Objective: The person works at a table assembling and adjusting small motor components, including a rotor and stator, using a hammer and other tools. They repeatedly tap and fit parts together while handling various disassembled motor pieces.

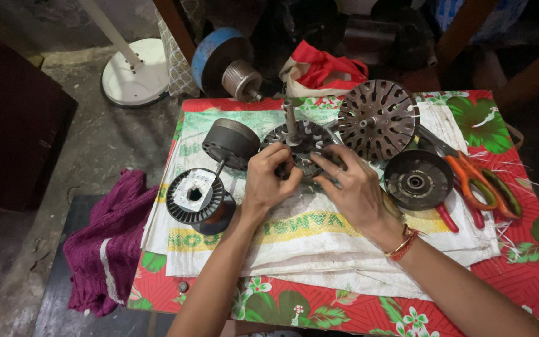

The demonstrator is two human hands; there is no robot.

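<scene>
Nearest, desk (519,274) under floral cloth and white sack (319,243). Mid-step on fan stator (304,146) at desk centre: left hand (268,178) and right hand (354,187) both pinched on its rim. Next probably needs steady fingertip grip. Only container: red bag (322,68), contents hidden.

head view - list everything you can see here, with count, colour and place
slotted metal stator core with centre shaft: 1, grey, table centre, under both hands
perforated metal disc: 1, grey-brown, behind the right hand
round dark metal cover: 1, black, right of the hands
black cylindrical motor part: 1, dark grey, left of centre
ribbed ring spool: 1, black and white, table left
orange-handled scissors: 1, table right
woven white sack: 1, white with green print, under the parts
red floral tablecloth: 1, covering the table
maroon cloth: 1, left of the table
white round stand base: 1, floor, top left
left hand: 1, on the stator
right hand: 1, on the stator, red bangle at the wrist
</scene>
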